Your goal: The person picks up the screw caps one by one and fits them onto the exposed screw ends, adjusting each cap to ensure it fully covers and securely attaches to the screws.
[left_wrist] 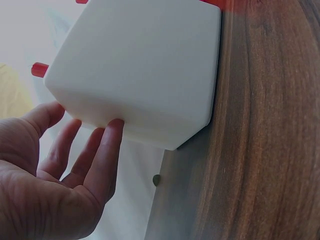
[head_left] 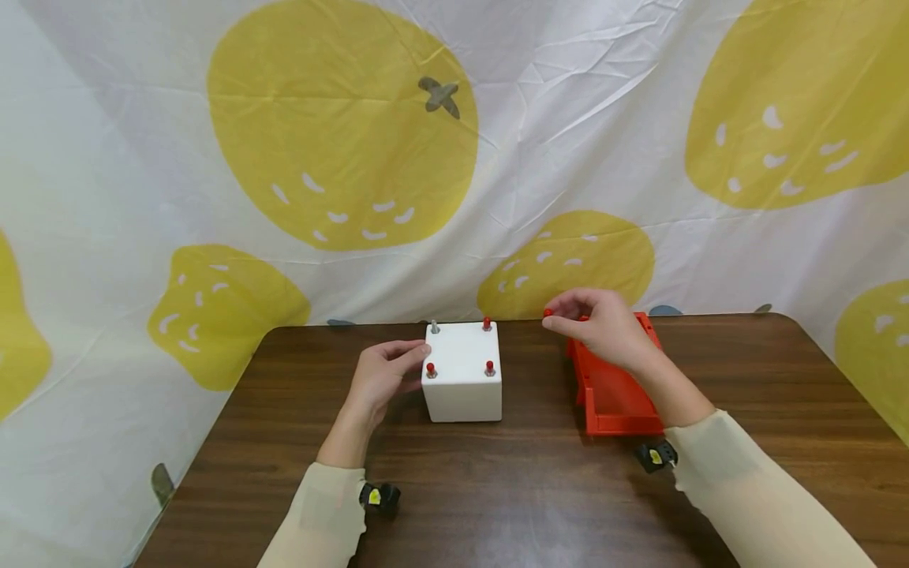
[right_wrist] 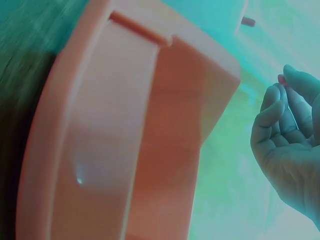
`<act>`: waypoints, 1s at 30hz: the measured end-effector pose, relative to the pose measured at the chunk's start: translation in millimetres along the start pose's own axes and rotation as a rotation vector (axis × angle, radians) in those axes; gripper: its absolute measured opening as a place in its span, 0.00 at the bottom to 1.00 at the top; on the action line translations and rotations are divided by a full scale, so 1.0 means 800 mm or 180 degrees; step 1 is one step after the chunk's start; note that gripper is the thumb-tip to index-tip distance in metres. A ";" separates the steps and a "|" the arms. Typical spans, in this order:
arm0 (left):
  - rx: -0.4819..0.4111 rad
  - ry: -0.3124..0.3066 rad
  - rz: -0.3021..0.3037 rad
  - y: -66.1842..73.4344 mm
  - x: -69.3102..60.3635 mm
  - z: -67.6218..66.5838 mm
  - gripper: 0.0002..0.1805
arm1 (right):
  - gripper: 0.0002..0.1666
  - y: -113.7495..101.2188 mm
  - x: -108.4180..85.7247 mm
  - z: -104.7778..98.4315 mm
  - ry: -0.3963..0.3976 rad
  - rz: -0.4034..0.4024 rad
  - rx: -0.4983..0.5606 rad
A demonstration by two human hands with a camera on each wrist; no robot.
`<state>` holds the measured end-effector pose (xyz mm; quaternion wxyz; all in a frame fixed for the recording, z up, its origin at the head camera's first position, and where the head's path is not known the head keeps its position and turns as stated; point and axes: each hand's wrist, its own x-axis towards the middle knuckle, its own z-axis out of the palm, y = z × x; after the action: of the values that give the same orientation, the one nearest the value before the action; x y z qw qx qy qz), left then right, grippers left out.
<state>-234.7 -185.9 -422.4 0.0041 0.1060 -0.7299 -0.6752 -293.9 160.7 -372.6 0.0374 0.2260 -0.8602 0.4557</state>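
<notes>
A white box [head_left: 463, 355] stands on the table with metal bolts at its top corners. Red caps cover three of them, including the near-left red cap [head_left: 431, 368]; the far-left bolt [head_left: 435, 326] is bare metal. My left hand [head_left: 383, 371] rests its fingertips against the box's left side, with the thumb at the top edge. In the left wrist view those fingers [left_wrist: 110, 155] are extended, not wrapped round the box. Above the far end of a red bin [head_left: 625, 424], my right hand [head_left: 600, 327] pinches a small red cap [head_left: 548, 313] between thumb and fingers.
The brown wooden table [head_left: 497, 489] ends at the back against a white cloth [head_left: 92, 158] printed with yellow fruit. The red bin lies to the right of the box, with a gap of bare wood between them. In the right wrist view, the bin wall [right_wrist: 100, 125] looms close.
</notes>
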 end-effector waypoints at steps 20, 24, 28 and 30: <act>-0.0002 -0.0006 0.0007 0.001 0.001 0.002 0.18 | 0.11 -0.037 0.030 0.033 -0.0040 -0.0246 0.0008; -0.0040 -0.0014 0.0024 -0.001 0.002 0.002 0.17 | 0.09 -0.044 0.037 0.039 -0.0048 -0.0342 0.0033; -0.0046 -0.0017 0.0034 0.000 0.001 0.002 0.16 | 0.08 -0.050 0.043 0.046 -0.0086 -0.0394 0.0074; -0.0041 -0.0017 0.0037 0.001 -0.001 0.002 0.16 | 0.08 -0.052 0.046 0.049 -0.0109 -0.0390 0.0088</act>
<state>-234.7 -184.1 -421.3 0.0069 0.0999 -0.7262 -0.6801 -303.7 95.7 -353.5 0.0474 0.2865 -0.8388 0.4605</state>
